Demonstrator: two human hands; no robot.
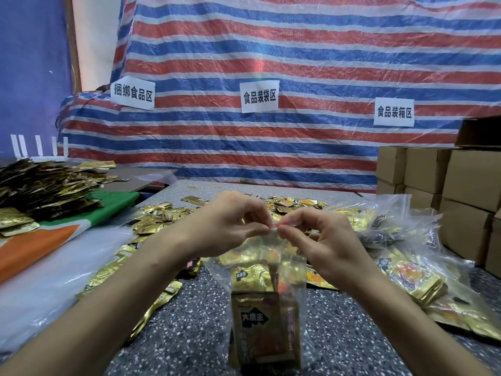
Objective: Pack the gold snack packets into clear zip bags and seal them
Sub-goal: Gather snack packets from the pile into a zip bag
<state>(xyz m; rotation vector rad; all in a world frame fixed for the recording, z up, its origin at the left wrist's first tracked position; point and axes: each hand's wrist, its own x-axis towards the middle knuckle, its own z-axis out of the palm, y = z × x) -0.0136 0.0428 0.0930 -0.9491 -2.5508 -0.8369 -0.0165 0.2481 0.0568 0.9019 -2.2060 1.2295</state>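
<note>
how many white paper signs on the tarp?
3. Left sign, middle sign and right sign, spread in a row across the striped tarp. All show fully; more could sit outside the frame.
</note>
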